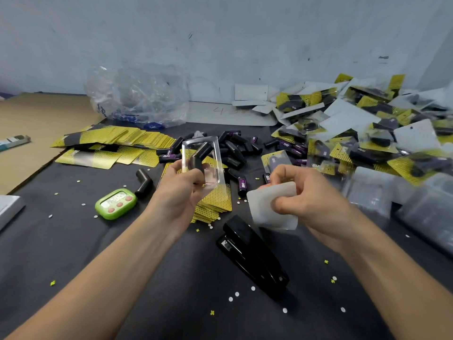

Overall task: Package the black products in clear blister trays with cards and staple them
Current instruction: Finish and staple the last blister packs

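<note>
Your left grip (181, 190) pinches the tray (211, 171), product (201, 153) inside; right grip (311, 197) at 3 o'clock pinches a card (267, 208). Tilt the tray and the product may slip out.

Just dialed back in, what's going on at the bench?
A person is mid-pack. The left hand holds a clear blister tray with one black product in it; the right hand pinches a white card beside it, not yet joined. The black stapler lies untouched on the table below the hands. Finished packs are piled at the right.
</note>
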